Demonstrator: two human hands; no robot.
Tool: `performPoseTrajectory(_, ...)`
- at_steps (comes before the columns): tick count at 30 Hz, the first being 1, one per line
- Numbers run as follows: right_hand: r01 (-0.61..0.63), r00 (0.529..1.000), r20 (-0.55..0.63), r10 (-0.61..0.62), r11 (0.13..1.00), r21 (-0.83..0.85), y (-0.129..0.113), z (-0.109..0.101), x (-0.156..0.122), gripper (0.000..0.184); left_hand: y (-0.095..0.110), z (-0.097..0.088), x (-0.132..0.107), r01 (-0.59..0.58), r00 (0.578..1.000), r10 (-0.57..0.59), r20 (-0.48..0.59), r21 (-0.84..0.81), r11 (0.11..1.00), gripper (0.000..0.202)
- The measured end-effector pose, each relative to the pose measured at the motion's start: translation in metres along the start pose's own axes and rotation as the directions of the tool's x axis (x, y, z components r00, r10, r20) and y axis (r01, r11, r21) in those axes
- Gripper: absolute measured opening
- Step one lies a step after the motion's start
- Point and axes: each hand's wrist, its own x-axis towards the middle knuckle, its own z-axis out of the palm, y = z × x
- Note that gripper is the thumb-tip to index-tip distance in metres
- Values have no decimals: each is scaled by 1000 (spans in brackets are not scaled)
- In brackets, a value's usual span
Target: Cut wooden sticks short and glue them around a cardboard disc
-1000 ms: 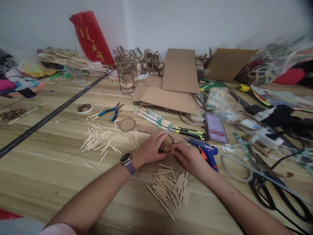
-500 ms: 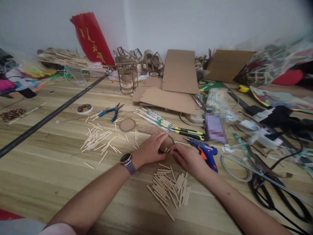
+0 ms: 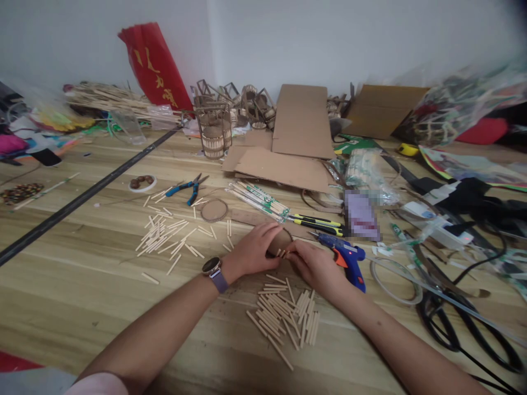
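Observation:
My left hand (image 3: 258, 249), with a watch on its wrist, is closed around the left side of a small round cardboard disc (image 3: 281, 242) with a dark rim. At the disc's near right edge, the fingers of my right hand (image 3: 313, 263) pinch a short wooden stick (image 3: 287, 254); the fingertips partly hide it. A few short sticks stand upright along the rim beside it. Just below both hands lies a pile of short wooden sticks (image 3: 284, 312). Right of my right hand rests a blue hot glue gun (image 3: 343, 252), its nozzle pointing left.
More sticks (image 3: 162, 233) are scattered at left, near blue pliers (image 3: 187, 189) and another cardboard disc (image 3: 214, 210). Yellow-black cutters (image 3: 317, 222) lie beyond my hands. Scissors (image 3: 465, 323) and a tape roll (image 3: 396, 281) are at right. Cardboard sheets (image 3: 284, 164) and small baskets (image 3: 213, 140) stand behind.
Both hands stay at the disc almost unmoved. My right hand and forearm have shifted very slightly.

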Motion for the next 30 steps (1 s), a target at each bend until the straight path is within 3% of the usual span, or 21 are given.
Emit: performPoseTrajectory(30, -9, 1000, -18, 10, 1000, 17, 2, 5, 1, 13, 1, 0, 0, 2, 1000, -2, 2, -22, 1000, 64)
